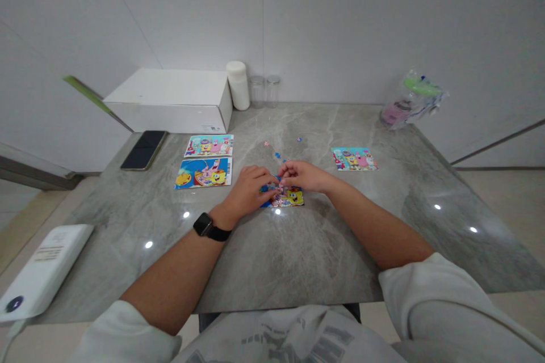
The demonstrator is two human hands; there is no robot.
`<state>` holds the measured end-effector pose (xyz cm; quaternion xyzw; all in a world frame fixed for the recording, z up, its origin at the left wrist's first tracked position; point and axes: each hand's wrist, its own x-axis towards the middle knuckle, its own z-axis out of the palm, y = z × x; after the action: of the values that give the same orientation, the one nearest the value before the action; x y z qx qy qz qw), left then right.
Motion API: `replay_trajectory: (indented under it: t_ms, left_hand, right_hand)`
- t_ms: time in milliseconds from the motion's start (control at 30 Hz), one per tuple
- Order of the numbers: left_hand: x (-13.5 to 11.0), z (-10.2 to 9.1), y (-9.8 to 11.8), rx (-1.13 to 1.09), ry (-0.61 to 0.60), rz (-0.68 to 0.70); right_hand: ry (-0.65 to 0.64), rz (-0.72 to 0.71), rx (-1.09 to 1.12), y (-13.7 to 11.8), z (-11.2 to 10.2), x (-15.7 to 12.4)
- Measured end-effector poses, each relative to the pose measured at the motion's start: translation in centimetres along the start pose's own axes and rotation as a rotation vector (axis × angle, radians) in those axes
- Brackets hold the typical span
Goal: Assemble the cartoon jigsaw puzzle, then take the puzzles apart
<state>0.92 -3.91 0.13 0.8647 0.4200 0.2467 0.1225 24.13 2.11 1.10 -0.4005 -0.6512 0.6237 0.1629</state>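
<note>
My left hand (247,188) and my right hand (304,176) meet over a small cartoon jigsaw puzzle (288,197) lying flat on the grey marble table (298,249). Both hands have their fingers curled and pinched together at the puzzle's top edge, on a small piece that I cannot make out. A black watch (205,226) sits on my left wrist. A few loose puzzle pieces (277,155) lie just beyond the hands.
Two cartoon picture cards (205,161) lie to the left, a third (354,158) to the right. A black phone (143,150), a white box (170,99), a white bottle (238,85), two clear jars (264,91), a plastic bag (411,103) and a white device (40,272) ring the table.
</note>
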Motion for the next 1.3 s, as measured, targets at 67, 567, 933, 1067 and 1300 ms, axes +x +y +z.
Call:
replay_trajectory:
  t_ms: [67, 567, 933, 1067, 1300]
  left_hand:
    - [0.0, 0.0, 0.0, 0.007, -0.013, 0.002]
    - [0.2, 0.5, -0.3, 0.048, -0.015, -0.088]
    - [1.7, -0.2, 1.2, 0.149, -0.092, -0.074]
    - [2.7, -0.8, 1.1, 0.216, -0.138, -0.027]
    - [2.7, 0.3, -0.6, 0.101, -0.023, -0.033]
  right_hand:
    - [-0.01, 0.014, 0.008, 0.1, 0.0, 0.0]
    - [0.843, -0.201, -0.37, 3.4, -5.9, 1.4]
    - [0.867, -0.266, -0.397, 4.2, -5.9, 1.6]
    - [0.893, -0.318, -0.367, 5.2, -6.5, 2.1]
    - [0.874, -0.341, -0.362, 5.4, -6.5, 2.3]
